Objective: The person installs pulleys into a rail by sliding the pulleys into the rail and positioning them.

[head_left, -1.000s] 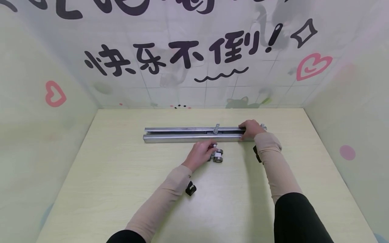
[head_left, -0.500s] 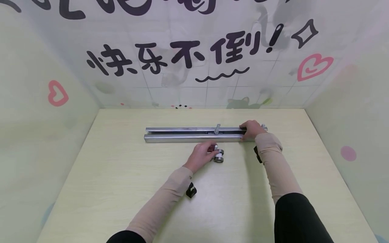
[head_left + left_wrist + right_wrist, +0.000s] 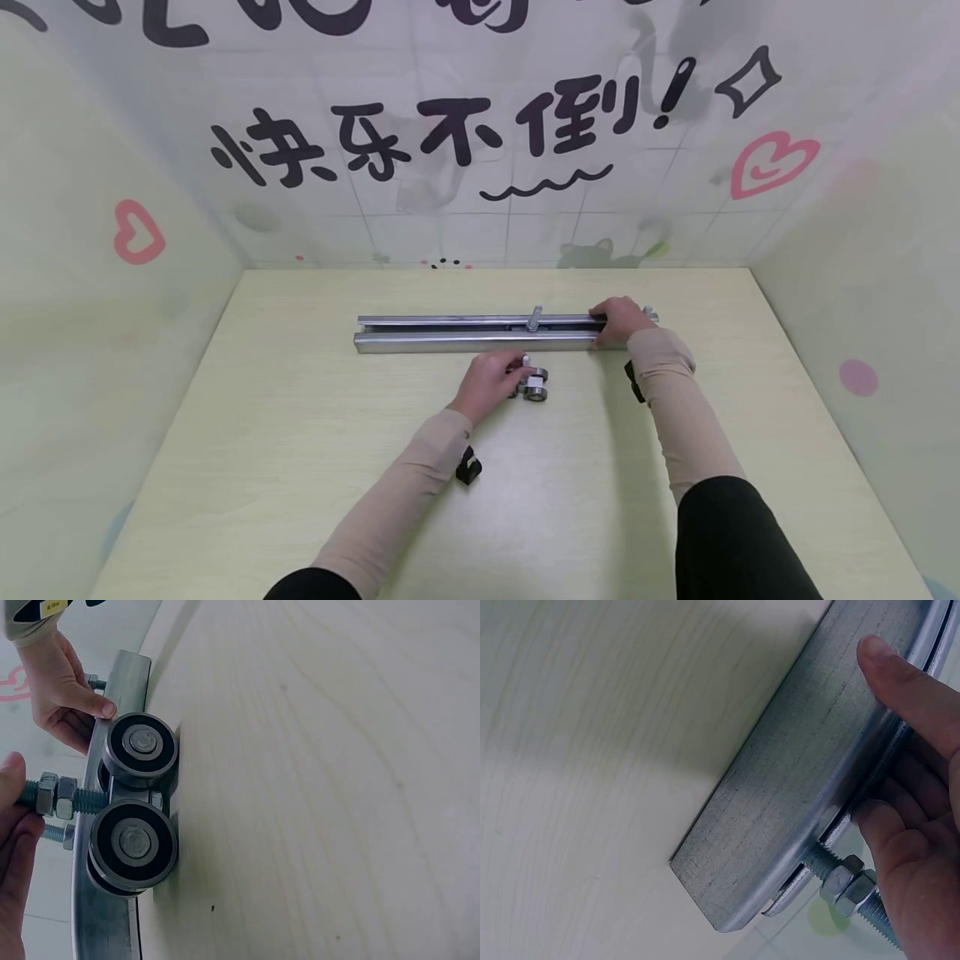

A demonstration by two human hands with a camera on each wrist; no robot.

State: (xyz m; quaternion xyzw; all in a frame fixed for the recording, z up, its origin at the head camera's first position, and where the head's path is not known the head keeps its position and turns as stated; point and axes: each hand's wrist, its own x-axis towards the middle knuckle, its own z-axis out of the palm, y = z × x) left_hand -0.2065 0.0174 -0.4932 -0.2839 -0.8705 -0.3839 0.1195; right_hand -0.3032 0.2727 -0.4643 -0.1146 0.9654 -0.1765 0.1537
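Observation:
A steel channel rail (image 3: pixel 427 342) lies across the far part of the table, its slot facing up. My left hand (image 3: pixel 486 387) pinches the threaded bolt (image 3: pixel 91 801) of a roller trolley (image 3: pixel 536 388) in front of the rail. In the left wrist view, its black-and-steel wheels (image 3: pixel 135 841) and two nuts on the bolt show clearly. Near the rail's right end, my right hand (image 3: pixel 621 320) grips the rail, thumb on the near wall and fingers at the far side. One bolt (image 3: pixel 534 319) rises from the slot mid-rail. Another bolt (image 3: pixel 821 859), with nuts, stands at the right end.
The pale wooden table (image 3: pixel 300 467) bears the rail. A printed white sheet (image 3: pixel 420 192) hangs behind its back edge, and pale panels (image 3: pixel 847 292) stand at both sides. Black wrist devices (image 3: pixel 469 467) sit under both sleeves.
My left hand and the roller trolley have shifted slightly, a little right and then back left, with the trolley turning a bit. My right hand and the rail have stayed in place.

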